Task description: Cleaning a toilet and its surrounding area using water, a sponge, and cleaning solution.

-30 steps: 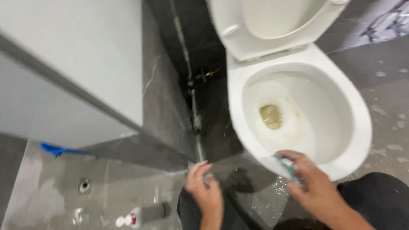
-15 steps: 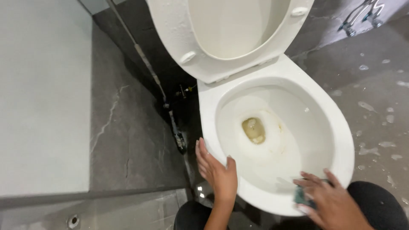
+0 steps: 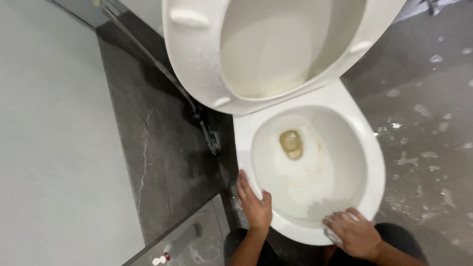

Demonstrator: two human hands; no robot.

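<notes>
**Both hands on the front rim of a white toilet bowl**

The left hand [image 3: 255, 203] lies flat and open against the near-left edge of the toilet bowl [image 3: 370, 162], fingers spread a little and pointing up along the rim, the palm pressed to the outer side. It holds nothing. The right hand [image 3: 354, 233] rests on the front lip of the bowl, knuckles up and fingers curled down over something pale; only a small sliver of that thing shows under the fingers, so what it is cannot be told, nor how firmly it is gripped. The raised seat [image 3: 207, 74] stands tilted up behind the bowl, and the yellowish drain opening [image 3: 291, 143] sits low in the basin.

Against the picture half a second back, the view has swung so that the bowl sits further right and lower, and the seat fills more of the top. The left hand has slid down the rim toward the front. The right hand has moved left along the front lip, and the bluish-green thing seen under it then is now almost wholly covered.

Both forearms are cut off by the bottom edge. Dark clothing shows below the hands. The wet grey floor [image 3: 428, 123] carries scattered foam. At the lower left a small red-and-white object [image 3: 161, 258] is too small to make out.
</notes>
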